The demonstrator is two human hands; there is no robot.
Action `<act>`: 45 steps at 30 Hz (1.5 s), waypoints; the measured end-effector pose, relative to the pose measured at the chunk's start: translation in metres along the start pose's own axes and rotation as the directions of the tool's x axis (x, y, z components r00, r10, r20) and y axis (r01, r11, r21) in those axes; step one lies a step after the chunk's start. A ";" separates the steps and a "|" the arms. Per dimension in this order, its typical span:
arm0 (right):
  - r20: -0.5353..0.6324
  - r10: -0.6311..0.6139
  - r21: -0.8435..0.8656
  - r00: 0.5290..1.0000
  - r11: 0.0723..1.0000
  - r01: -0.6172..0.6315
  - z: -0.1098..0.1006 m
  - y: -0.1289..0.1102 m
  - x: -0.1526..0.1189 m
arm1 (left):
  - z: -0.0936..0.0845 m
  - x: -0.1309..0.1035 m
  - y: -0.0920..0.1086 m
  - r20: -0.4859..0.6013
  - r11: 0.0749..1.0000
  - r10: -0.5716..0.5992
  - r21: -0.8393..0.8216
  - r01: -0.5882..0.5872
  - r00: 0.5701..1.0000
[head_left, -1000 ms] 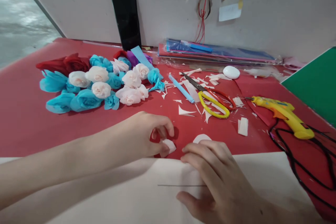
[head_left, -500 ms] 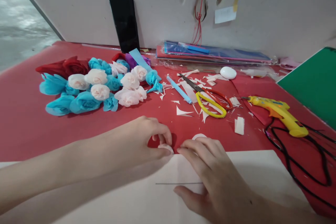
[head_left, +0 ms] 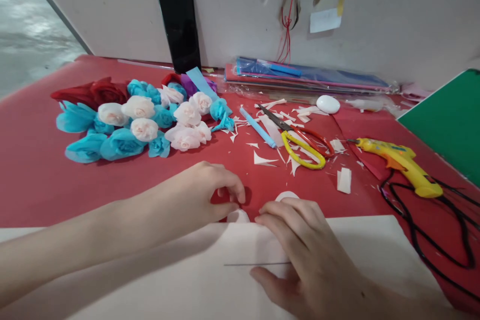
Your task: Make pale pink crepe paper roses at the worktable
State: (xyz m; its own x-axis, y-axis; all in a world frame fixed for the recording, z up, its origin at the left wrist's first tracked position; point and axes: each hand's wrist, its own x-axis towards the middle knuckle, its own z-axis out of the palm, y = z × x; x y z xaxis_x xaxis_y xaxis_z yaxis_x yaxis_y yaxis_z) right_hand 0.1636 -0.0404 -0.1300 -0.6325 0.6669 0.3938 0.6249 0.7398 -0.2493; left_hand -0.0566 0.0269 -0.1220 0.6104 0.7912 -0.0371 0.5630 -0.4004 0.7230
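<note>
A large pale paper sheet (head_left: 180, 275) lies before me, with a thin dark line (head_left: 240, 264) across it; I cannot tell whether it is drawn or a wire. Just beyond its far edge shows a small pale paper piece (head_left: 238, 216). My left hand (head_left: 221, 187) hovers beside that piece, fingers curved and the thumb apart from them. On the sheet rests my right hand (head_left: 300, 245), its thumb spread from the fingers, which reach the far edge. Behind those fingers peeks a rounded white piece (head_left: 287, 195), mostly hidden.
Paper flowers (head_left: 144, 130) in blue, pale pink and red cluster at left. Scissors (head_left: 296, 140), a light-blue pen (head_left: 258, 128) and paper scraps lie beyond my hands. A yellow glue gun (head_left: 403, 162) with a black cord sits right. A phone (head_left: 180, 30) leans at the back.
My left thumb has drawn back from the small pale paper piece, and more of that piece shows. The right hand stays on the sheet. The view has shifted slightly.
</note>
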 end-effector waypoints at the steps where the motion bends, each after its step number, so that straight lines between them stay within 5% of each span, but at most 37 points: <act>1: 0.001 0.004 -0.005 1.000 1.000 -0.004 0.000 0.001 -0.001 | 0.000 -0.001 0.001 -0.008 1.000 0.013 0.006 -0.013 1.000; 10: -0.052 0.028 0.077 0.998 0.997 -0.024 -0.001 0.002 -0.001 | -0.011 -0.010 0.009 -0.088 0.980 0.168 0.118 -0.157 0.982; 17: -0.043 0.026 0.126 0.999 0.992 -0.021 -0.001 -0.001 -0.006 | 0.010 -0.031 0.019 -0.236 0.879 0.328 0.432 -0.204 0.915; 27: -0.052 0.011 0.186 0.999 0.983 -0.001 -0.005 -0.004 0.000 | 0.018 -0.034 0.019 -0.331 0.918 0.273 0.372 -0.141 0.903; 36: 0.029 -0.037 0.169 0.999 0.985 0.032 -0.006 -0.004 -0.002 | 0.018 -0.035 0.012 -0.305 0.935 0.254 0.320 -0.153 0.918; 45: 0.047 -0.041 0.162 0.998 0.986 0.033 -0.008 -0.004 0.000 | 0.017 -0.030 0.018 -0.332 0.967 0.102 0.255 -0.015 0.938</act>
State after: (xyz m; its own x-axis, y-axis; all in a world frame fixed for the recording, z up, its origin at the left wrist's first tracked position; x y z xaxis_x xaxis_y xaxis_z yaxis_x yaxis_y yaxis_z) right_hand 0.1652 -0.0438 -0.1218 -0.6783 0.6395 0.3618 0.5212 0.7659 -0.3765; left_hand -0.0552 -0.0125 -0.1198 0.4447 0.8547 0.2680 0.6776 -0.5167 0.5234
